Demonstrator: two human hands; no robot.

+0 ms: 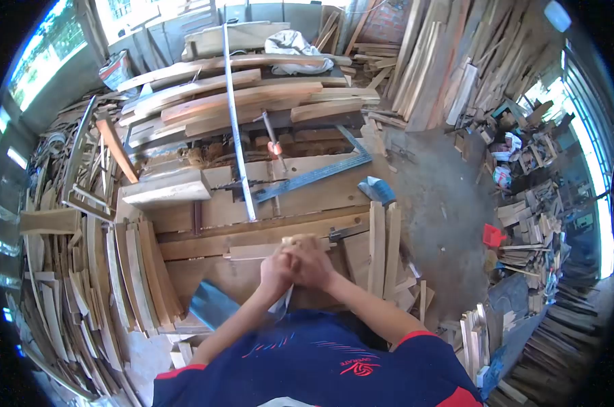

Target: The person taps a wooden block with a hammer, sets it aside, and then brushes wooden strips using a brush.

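Note:
My left hand (277,273) and my right hand (311,263) are closed together over the front of the wooden workbench (198,275). Their fingers overlap and wrap round something mostly hidden; a pale tip shows above them and a thin whitish strip (288,298) below. I cannot tell whether these belong to one thing. Just behind the hands, a light wooden strip (249,252) lies on the bench. Right of my right hand is a dark metal tool (347,232), its kind unclear. A blue-grey sheet-like piece (215,303) rests near my left forearm.
Across the bench lie a long metal straightedge (233,115), a large framing square (317,178) and a clamp (271,136). Planks (239,102) are stacked behind. Upright boards (385,244) stand at right, more boards (140,271) at left. A red container (493,235) sits among scraps.

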